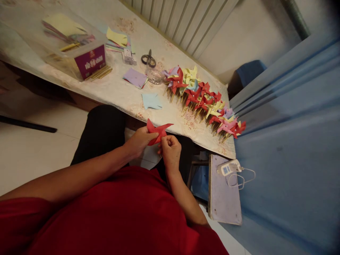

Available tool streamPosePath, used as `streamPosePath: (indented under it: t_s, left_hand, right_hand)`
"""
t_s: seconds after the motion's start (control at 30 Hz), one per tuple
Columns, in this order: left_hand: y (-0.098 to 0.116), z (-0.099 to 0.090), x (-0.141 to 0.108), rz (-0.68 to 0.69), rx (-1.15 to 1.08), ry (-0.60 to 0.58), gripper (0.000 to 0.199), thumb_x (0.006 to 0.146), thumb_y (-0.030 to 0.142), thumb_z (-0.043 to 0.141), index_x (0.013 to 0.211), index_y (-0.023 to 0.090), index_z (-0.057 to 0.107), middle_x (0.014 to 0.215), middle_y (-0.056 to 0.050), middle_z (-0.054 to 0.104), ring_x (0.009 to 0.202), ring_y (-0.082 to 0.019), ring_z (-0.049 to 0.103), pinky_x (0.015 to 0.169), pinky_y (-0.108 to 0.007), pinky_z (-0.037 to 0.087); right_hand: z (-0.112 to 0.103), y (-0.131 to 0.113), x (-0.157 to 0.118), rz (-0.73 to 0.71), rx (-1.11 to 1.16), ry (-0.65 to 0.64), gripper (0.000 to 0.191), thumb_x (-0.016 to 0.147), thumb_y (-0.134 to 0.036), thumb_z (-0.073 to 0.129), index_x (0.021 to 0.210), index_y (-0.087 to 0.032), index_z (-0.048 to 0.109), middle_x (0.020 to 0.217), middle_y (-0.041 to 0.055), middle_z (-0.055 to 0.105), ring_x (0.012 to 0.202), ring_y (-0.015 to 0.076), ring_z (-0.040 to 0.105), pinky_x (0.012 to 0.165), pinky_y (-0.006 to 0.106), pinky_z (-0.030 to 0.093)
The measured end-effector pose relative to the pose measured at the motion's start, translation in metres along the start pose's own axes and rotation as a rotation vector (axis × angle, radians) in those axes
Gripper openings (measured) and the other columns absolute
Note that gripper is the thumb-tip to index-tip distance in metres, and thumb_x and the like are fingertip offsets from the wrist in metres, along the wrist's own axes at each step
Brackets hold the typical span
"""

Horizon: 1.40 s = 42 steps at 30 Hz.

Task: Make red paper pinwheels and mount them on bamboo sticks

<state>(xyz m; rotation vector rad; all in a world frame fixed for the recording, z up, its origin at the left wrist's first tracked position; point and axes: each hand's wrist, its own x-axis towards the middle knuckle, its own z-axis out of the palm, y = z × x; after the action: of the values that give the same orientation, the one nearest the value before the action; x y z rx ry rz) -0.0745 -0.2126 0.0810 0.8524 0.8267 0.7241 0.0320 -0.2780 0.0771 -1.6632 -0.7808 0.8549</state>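
1. Table (122, 99) under a pale, flower-patterned cloth; slanting from upper left toward the right, front edge just beyond the lap.
2. Blue curtain (287, 152) along the right side, hanging in folds near the table's right end.
3. Pale tiled floor (42, 152), below the table at left.
4. Ribbed, whitish panel (172, 21) behind the table's back edge.
5. Clear box (90, 62) with purple label, papers inside; gold-coloured sticks (99, 73) beside its base.
6. Cluster of pinwheels (204, 95) on sticks — red, yellow, pink, lilac — toward the table's right end.
7. Lilac-topped stool (225, 202) by the right front corner, bearing a white power strip (230, 168).
8. Left hand (138, 141), thumb over fingers, pinching the left part of a red paper pinwheel (160, 129) above the lap; right hand (171, 152), thumb and forefinger pinched at its lower right side.
9. Black-handled scissors (149, 60), beside a clear dish (156, 76).
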Motion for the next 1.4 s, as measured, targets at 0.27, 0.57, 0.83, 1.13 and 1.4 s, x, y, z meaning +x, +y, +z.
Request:
streamPosePath:
  t_s: [0.27,0.57,0.83,1.13,1.4]
  left_hand:
    - [-0.001,-0.001,0.001,-0.028,-0.01,0.008,0.006,0.065,0.019,0.068,0.063,0.016,0.064,0.062,-0.001,0.063,0.055,-0.011,0.052,0.054,-0.025,0.039]
    - [-0.003,-0.002,0.001,-0.022,0.031,0.035,0.007,0.067,0.019,0.068,0.063,0.016,0.062,0.063,-0.001,0.061,0.057,-0.011,0.05,0.056,-0.026,0.037]
    - [-0.009,-0.006,0.005,0.0,0.041,0.028,0.008,0.064,0.02,0.067,0.063,0.017,0.06,0.061,0.0,0.06,0.056,-0.011,0.049,0.055,-0.026,0.035]
    - [-0.014,-0.009,0.008,-0.029,0.019,-0.027,0.01,0.064,0.022,0.067,0.064,0.015,0.059,0.062,-0.001,0.062,0.057,-0.011,0.053,0.056,-0.026,0.037]
    - [-0.016,-0.011,0.01,-0.047,-0.003,-0.005,0.011,0.064,0.021,0.07,0.064,0.015,0.06,0.062,-0.002,0.064,0.056,-0.011,0.053,0.056,-0.025,0.038]
  right_hand:
    - [0.001,0.001,0.004,0.007,-0.061,0.029,0.018,0.079,-0.032,0.061,0.065,-0.024,0.053,0.049,-0.0082,0.056,0.036,0.0102,0.048,0.039,0.023,0.034]
    - [0.002,0.001,0.003,0.005,-0.078,0.029,0.017,0.079,-0.03,0.06,0.064,-0.024,0.053,0.048,-0.0084,0.056,0.035,0.0096,0.046,0.038,0.023,0.034]
    - [0.0,0.002,0.004,-0.006,-0.087,-0.007,0.019,0.08,-0.034,0.06,0.066,-0.024,0.055,0.049,-0.0076,0.057,0.037,0.0097,0.047,0.039,0.022,0.034]
    - [-0.002,0.008,0.005,-0.001,-0.073,-0.043,0.018,0.08,-0.035,0.061,0.068,-0.023,0.056,0.05,-0.0083,0.057,0.036,0.0089,0.045,0.039,0.022,0.035]
    - [-0.003,0.007,0.005,0.005,-0.082,-0.043,0.018,0.08,-0.035,0.061,0.068,-0.022,0.056,0.051,-0.0078,0.057,0.036,0.0087,0.047,0.039,0.021,0.034]
